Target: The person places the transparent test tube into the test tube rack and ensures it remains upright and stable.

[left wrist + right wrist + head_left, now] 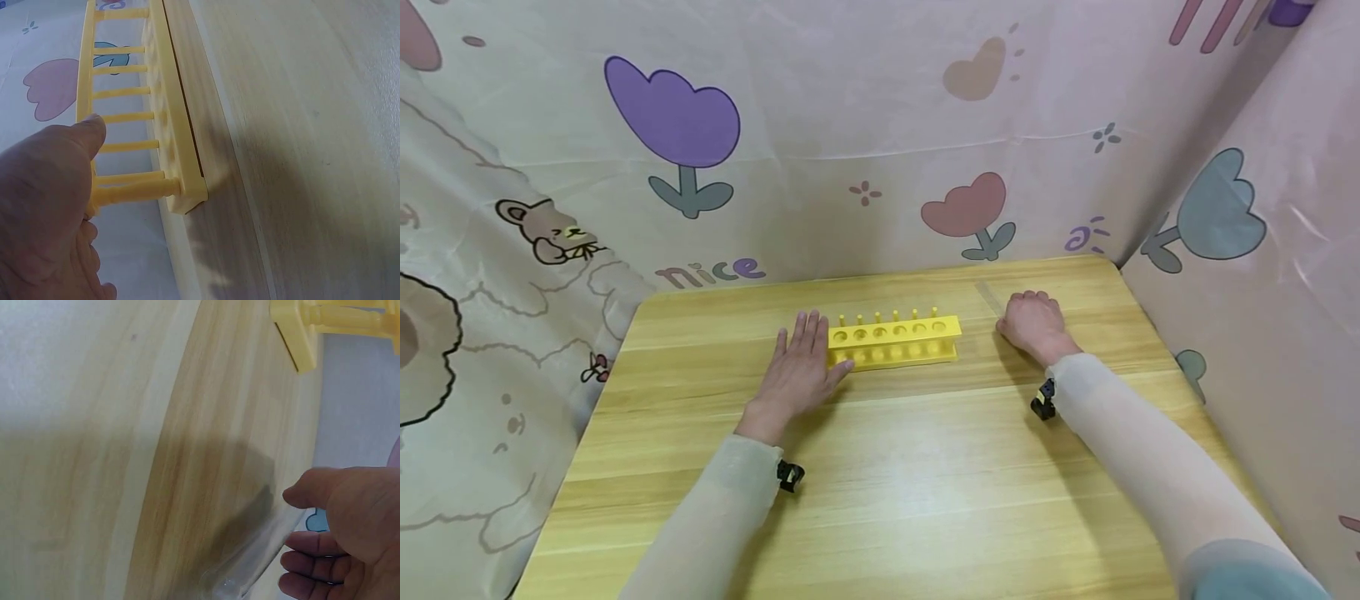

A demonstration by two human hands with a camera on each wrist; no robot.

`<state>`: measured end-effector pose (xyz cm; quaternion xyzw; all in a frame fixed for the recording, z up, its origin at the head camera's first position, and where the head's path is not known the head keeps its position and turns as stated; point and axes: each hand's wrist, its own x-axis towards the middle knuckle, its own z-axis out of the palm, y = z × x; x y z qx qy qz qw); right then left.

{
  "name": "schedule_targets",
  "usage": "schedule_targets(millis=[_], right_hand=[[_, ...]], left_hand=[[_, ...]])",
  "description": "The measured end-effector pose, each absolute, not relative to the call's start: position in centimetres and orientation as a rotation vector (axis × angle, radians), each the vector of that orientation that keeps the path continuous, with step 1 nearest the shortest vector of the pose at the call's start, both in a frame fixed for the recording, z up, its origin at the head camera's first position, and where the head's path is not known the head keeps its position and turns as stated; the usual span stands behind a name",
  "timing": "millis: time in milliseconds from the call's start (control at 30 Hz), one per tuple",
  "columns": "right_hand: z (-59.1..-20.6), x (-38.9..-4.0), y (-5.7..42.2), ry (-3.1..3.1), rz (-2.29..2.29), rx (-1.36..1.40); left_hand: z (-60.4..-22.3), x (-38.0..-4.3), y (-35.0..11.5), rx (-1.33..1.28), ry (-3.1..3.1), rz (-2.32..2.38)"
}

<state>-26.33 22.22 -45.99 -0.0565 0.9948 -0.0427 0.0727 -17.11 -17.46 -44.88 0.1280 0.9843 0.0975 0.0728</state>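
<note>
A yellow test tube rack [895, 333] stands on the wooden table, one row of round holes along its top and short pegs behind them. My left hand [793, 371] lies against its left end, fingers straight, thumb reaching across the front. In the left wrist view that thumb overlaps the edge of the rack [178, 134]. To the rack's right, my right hand [1036, 323] is low over the table with bent fingers. A clear tube [250, 559] passes by its thumb and fingertips, one rounded end showing; whether they pinch it I cannot tell.
The wooden table [880, 500] meets a patterned curtain [820, 150] along its back edge. More curtain [1285, 275] hangs on the right, and another stretch on the left.
</note>
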Motion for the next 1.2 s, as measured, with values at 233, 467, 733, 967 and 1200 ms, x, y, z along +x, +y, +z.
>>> schedule_targets(millis=[233,467,733,967,1200], right_hand=[[-46.3,-26.9,22.3,2.967,-0.105,-0.173],[-45.3,-27.4,22.2,2.881,-0.102,-0.208],[-45.3,-27.3,22.2,2.916,-0.186,-0.224],[-44.6,-26.7,21.9,3.035,-0.318,-0.177],[-43.3,-26.0,21.7,3.172,-0.357,-0.215]], left_hand=[[-45.0,-17.2,-17.5,0.388,2.956,0.271],[-45.0,-17.1,-17.5,0.387,2.957,0.277],[-44.8,-17.1,-17.4,0.374,2.949,0.281],[-44.9,-17.2,-17.4,0.365,2.949,0.301],[-45.0,-17.2,-17.4,0.377,2.945,0.295]])
